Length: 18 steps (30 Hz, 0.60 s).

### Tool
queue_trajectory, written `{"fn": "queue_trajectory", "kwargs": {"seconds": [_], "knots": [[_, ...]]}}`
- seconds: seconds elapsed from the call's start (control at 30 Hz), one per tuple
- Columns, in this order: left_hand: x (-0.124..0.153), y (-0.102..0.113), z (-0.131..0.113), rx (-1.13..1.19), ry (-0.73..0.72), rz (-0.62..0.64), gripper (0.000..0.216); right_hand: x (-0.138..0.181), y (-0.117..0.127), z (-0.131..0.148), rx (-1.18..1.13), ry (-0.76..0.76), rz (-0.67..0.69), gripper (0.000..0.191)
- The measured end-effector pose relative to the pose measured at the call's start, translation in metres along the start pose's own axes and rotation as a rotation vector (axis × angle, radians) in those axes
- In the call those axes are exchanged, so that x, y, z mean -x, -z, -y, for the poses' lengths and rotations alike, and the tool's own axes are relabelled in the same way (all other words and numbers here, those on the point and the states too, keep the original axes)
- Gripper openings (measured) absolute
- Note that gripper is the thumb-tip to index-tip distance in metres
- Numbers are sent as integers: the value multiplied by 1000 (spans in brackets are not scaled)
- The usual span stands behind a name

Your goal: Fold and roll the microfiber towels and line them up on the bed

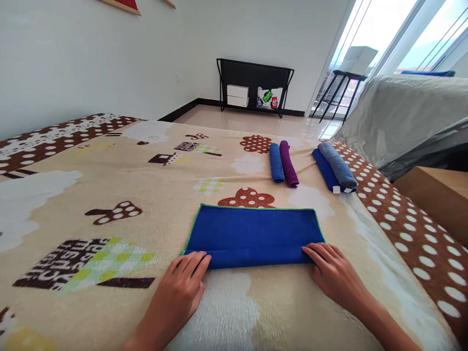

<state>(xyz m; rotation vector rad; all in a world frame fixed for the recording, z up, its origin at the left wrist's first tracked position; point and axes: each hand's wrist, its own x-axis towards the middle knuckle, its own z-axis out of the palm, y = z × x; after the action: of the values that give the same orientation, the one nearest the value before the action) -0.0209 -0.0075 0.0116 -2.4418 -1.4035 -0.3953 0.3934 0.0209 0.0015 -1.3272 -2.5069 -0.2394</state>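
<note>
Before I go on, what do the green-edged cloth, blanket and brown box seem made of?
Cloth: matte fabric, perhaps microfibre, judging by its smooth, even face.
Blanket: soft plush, probably polyester fleece; fuzzy pile shows.
Box: likely cardboard, given its plain, dull brown sides, though wood is possible.

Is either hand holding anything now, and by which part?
The green-edged blue cloth: left hand on the left end of its folded near edge, right hand on the right end. Pinched or just pressed, I can't tell.
</note>
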Motion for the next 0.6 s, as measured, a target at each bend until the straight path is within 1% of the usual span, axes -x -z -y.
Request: {"fn": "queue_trajectory", "kwargs": {"seconds": [0.07,0.13,0.2,0.3,0.37,0.43,0.5,0.57,0.6], "knots": [[-7,-9,0,-17,59,-36,40,-4,-12,1,-20,-37,-100,41],[-17,-14,0,-17,104,-26,38,-10,-19,3,-59,-91,-148,35],[-29,-11,1,-1,137,52,36,-17,-19,5,-93,-146,-139,30],[-42,3,5,43,172,210,35,-22,-10,6,-111,-187,-117,23],[-43,13,10,91,192,305,36,-21,-3,8,-118,-184,-88,20],[-42,18,12,129,211,370,36,-21,1,12,-100,-209,-27,20],[-41,18,9,95,236,367,36,-24,2,22,-40,-266,22,21],[-46,11,-2,28,238,282,36,-33,0,39,-11,-278,3,22],[-51,7,-11,16,210,224,37,-39,-1,50,-30,-235,-13,27]]}}
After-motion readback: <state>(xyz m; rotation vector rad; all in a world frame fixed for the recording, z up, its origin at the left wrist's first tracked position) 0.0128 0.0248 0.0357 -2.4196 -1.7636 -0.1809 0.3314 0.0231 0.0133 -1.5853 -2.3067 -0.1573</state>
